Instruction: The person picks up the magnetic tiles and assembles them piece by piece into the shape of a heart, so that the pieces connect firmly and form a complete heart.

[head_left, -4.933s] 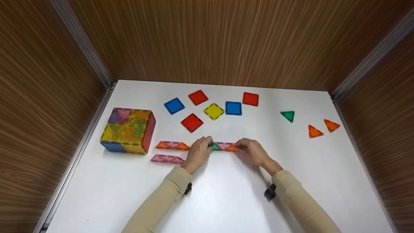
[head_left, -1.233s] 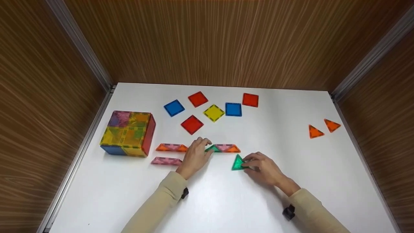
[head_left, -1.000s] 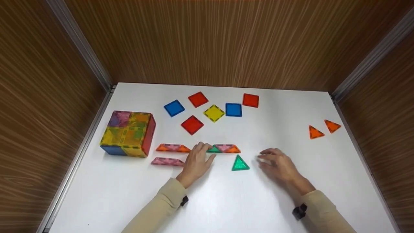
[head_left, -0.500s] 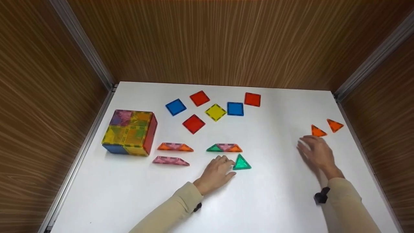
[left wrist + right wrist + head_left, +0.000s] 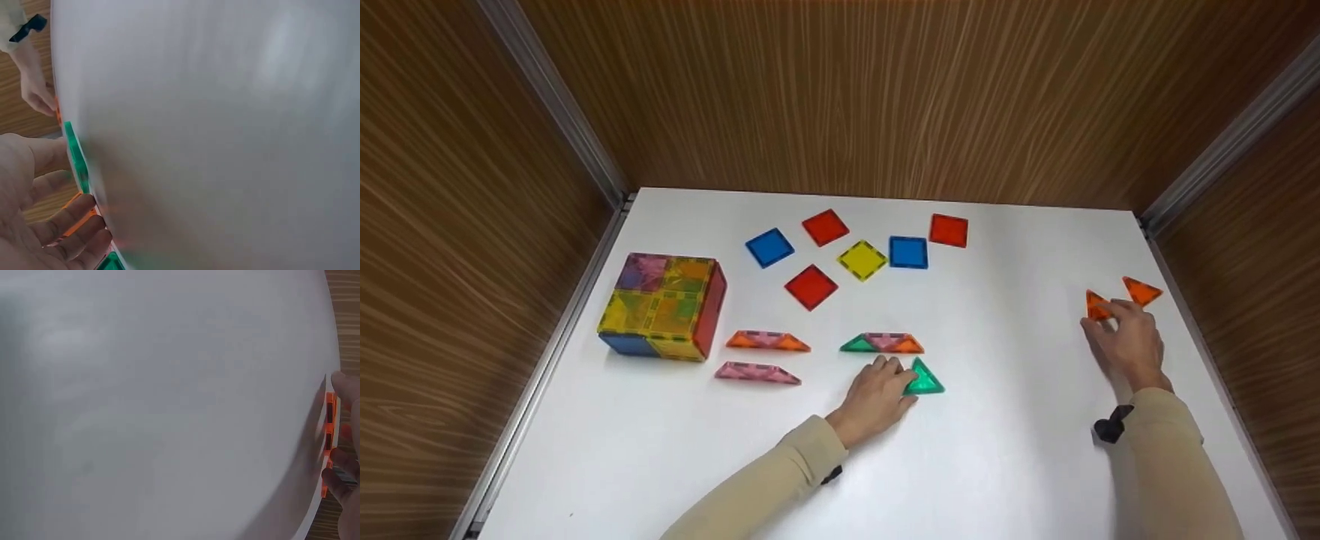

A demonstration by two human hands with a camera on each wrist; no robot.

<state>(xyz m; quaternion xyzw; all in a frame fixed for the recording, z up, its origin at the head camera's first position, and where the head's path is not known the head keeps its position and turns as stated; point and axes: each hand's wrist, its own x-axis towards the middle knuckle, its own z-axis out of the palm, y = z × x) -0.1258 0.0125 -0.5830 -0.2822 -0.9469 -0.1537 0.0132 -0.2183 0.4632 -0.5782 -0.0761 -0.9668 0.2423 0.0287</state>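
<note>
My left hand (image 5: pixel 876 397) holds a green triangular magnetic tile (image 5: pixel 928 380), thumb at its near edge and index finger across it; the left wrist view shows this green tile (image 5: pixel 77 157) edge-on between thumb and fingers. At the far right, my right hand (image 5: pixel 1132 343) grips an orange triangular tile (image 5: pixel 1094 304) by thumb and fingertips, covering its right part. Just behind lies a second orange triangle (image 5: pixel 1141 291). Past the left fingertips is a strip of green, pink and orange triangles (image 5: pixel 883 343). In the right wrist view, orange edges (image 5: pixel 329 422) show beside the fingers.
A block of coloured tiles (image 5: pixel 660 307) stands at the left. Beside it lie an orange-and-pink strip (image 5: pixel 769 341) and a pink strip (image 5: pixel 757 373). Several square tiles, among them a yellow one (image 5: pixel 862 260), lie towards the back. Wooden panels (image 5: pixel 840 97) enclose the white table.
The right hand set down the green triangle, then went right to the orange tile and took hold of it. The left hand left the three-colour strip and came right and nearer to the green triangle.
</note>
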